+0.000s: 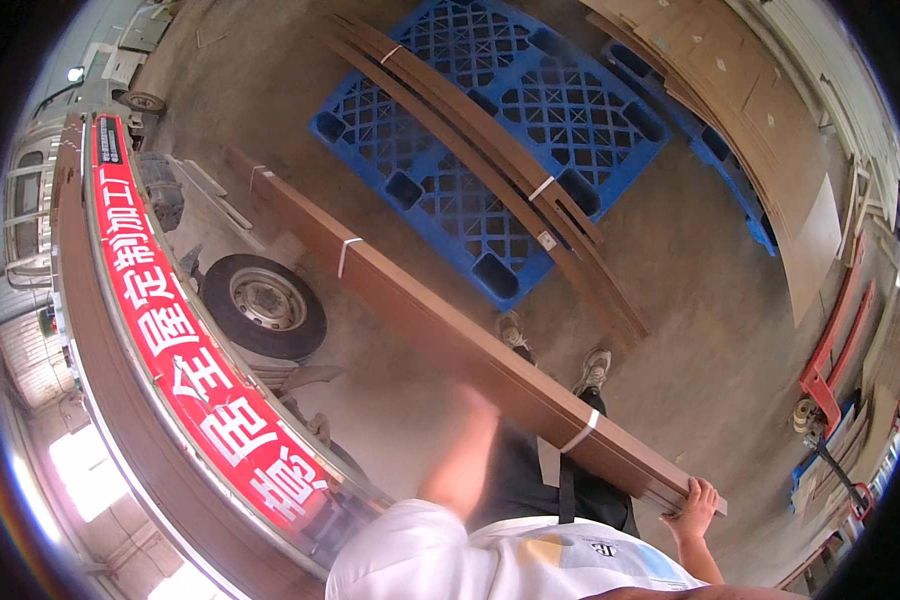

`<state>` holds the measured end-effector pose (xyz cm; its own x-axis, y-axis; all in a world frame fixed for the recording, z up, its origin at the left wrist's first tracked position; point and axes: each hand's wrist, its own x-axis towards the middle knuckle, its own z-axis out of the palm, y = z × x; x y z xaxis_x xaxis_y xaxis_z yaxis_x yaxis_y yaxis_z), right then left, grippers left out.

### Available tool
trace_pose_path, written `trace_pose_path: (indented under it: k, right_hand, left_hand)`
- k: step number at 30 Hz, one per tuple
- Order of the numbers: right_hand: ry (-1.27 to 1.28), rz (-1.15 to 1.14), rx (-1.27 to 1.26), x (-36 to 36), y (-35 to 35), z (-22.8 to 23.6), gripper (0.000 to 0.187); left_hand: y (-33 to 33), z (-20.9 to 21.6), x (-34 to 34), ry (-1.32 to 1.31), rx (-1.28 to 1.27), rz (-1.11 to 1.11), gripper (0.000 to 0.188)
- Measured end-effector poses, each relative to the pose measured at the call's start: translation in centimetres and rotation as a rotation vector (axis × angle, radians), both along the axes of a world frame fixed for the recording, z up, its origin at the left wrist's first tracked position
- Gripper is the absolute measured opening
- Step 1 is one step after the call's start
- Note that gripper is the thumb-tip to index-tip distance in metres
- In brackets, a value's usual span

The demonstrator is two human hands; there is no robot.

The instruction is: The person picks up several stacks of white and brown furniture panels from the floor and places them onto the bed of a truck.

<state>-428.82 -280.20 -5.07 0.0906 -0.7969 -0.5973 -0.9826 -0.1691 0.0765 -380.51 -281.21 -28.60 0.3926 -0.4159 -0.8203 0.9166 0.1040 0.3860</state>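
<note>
A long bundle of brown boards (440, 335), bound with white straps, slants across the view from the far left to the near right. My right hand (698, 506) has its fingers wrapped over the near right end of this bundle. Farther along, my left hand (478, 405) is at the bundle's left side; it is smeared by motion, so its fingers and grip do not show. Below the boards are my legs and shoes (592, 370).
A blue plastic pallet (410, 186) lies ahead with strapped brown strips (460, 130) across it. Along the left stands a truck with a red banner (185, 330) and a wheel (268, 302). Stacked sheets (740, 130) and a red pallet jack (822, 385) are at the right.
</note>
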Motion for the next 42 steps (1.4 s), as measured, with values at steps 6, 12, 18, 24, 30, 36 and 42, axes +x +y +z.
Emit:
trace_pose_path:
  k: [6, 12, 18, 24, 30, 36, 42]
  right_hand:
    - [-0.025, -0.102, 0.063, -7.6, 1.7, -4.0, 0.113]
    - [0.0, -0.227, 0.144, -7.6, 1.0, -9.0, 0.113]
    - [-0.064, -0.287, 0.205, -8.4, 0.7, -17.5, 0.108]
    - [-0.025, -0.286, 0.192, -8.2, -0.5, -30.3, 0.101]
    - [-0.123, -0.309, 0.199, -5.6, -0.9, -43.8, 0.1]
    - [-0.083, -0.346, 0.051, -3.8, -1.6, -50.4, 0.092]
    - [-0.116, -0.374, 0.234, -3.5, -1.3, -44.7, 0.078]
  left_hand:
    - [1.8, -8.0, -4.8, 0.255, -0.154, 0.07, 0.061]
    - [-3.7, -12.6, -6.5, 0.158, 0.128, -0.041, 0.067]
    - [-9.7, -18.0, -7.6, 0.105, 0.132, -0.151, 0.076]
    - [-13.4, -23.6, -8.2, 0.073, 0.124, -0.265, 0.086]
    - [-12.2, -34.2, -4.7, 0.012, 0.204, -0.529, 0.081]
    - [-10.5, -31.6, -4.8, -0.099, 0.255, -0.926, 0.07]
    - [-1.9, -24.1, -11.2, 0.003, 0.33, -1.16, 0.036]
